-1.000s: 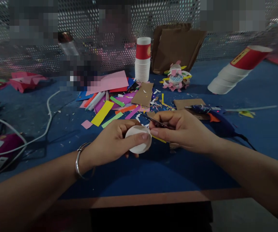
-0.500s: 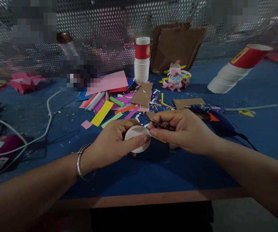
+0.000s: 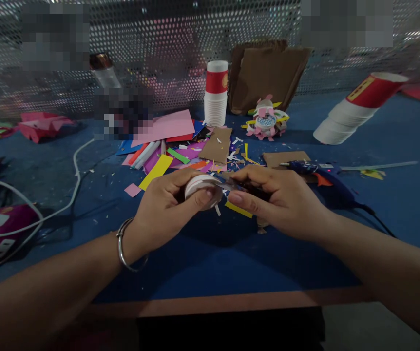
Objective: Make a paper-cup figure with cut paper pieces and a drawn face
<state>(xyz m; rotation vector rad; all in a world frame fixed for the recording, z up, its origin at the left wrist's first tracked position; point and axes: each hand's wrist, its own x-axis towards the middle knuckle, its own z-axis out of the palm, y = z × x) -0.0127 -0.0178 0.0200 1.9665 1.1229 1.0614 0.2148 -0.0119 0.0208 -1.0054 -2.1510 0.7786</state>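
Scissors (image 3: 228, 185) in right hand (image 3: 277, 202) touch white piece (image 3: 198, 183).

Held round piece (image 3: 194, 185) wht. Table (image 3: 224, 273) blue, edge (image 3: 232, 302) reddish-brn. Upright cups (image 3: 215, 109) & leaning cups (image 3: 341, 124) wht, red up top w/ yel-gold mark. Glue gun (image 3: 336, 187) dk blue, trigger (image 3: 323, 178) orange. Cardboard (image 3: 272, 78) brn. Paper toy (image 3: 266, 120) wht/pink/yel, blue-wht grid patt.

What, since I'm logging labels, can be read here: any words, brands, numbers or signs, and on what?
No text can be read.
Leaning cup stack: yellow marking on red, too blurred to read.
Upright cup stack: round yellow emblem on red, too small to read.
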